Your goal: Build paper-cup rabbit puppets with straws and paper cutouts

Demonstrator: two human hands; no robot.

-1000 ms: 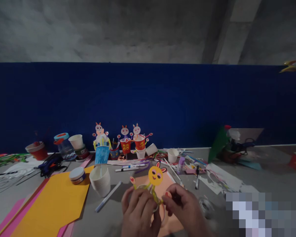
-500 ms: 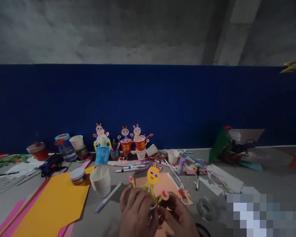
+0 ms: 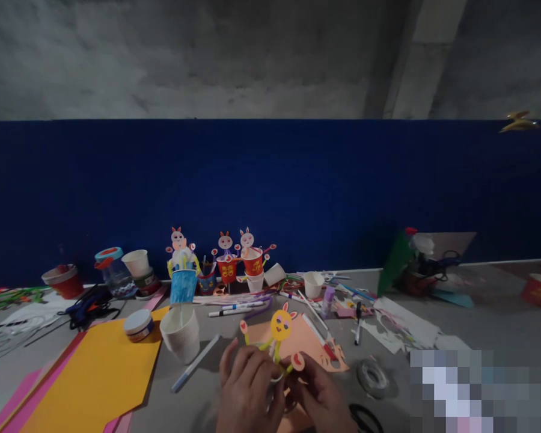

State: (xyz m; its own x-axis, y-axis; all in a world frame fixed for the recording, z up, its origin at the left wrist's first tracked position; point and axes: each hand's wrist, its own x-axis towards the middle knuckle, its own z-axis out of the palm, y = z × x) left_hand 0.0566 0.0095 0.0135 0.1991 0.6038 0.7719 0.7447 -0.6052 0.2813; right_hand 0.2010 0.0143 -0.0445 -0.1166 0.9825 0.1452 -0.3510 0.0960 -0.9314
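Observation:
A yellow paper rabbit figure [image 3: 281, 325] stands up between my hands, with yellow pipe-cleaner arms ending in pale paper paws with red hearts. Below it, part of a white paper cup's rim [image 3: 277, 379] shows; the rest of the cup is hidden by fingers. My left hand [image 3: 247, 388] is closed around the cup from the left, its index finger lifted. My right hand [image 3: 322, 397] is closed at the cup's right side, just under the lower paw [image 3: 297, 361]. Its fingertips are partly hidden. Peach paper [image 3: 293, 340] with cut-outs lies behind the hands.
Stacked white cups [image 3: 180, 340] and a marker [image 3: 196, 364] are on the left, beside orange card [image 3: 103, 367] bearing a jar [image 3: 138, 325]. Several finished rabbit cups, one with a blue cup [image 3: 183, 285], line the back. Tape [image 3: 372, 377] and black scissors handles [image 3: 365, 418] lie right.
The rabbit's head has tilted slightly and sunk a little lower, and both hands have shifted slightly with the cup. The whole scene has moved slightly left in view.

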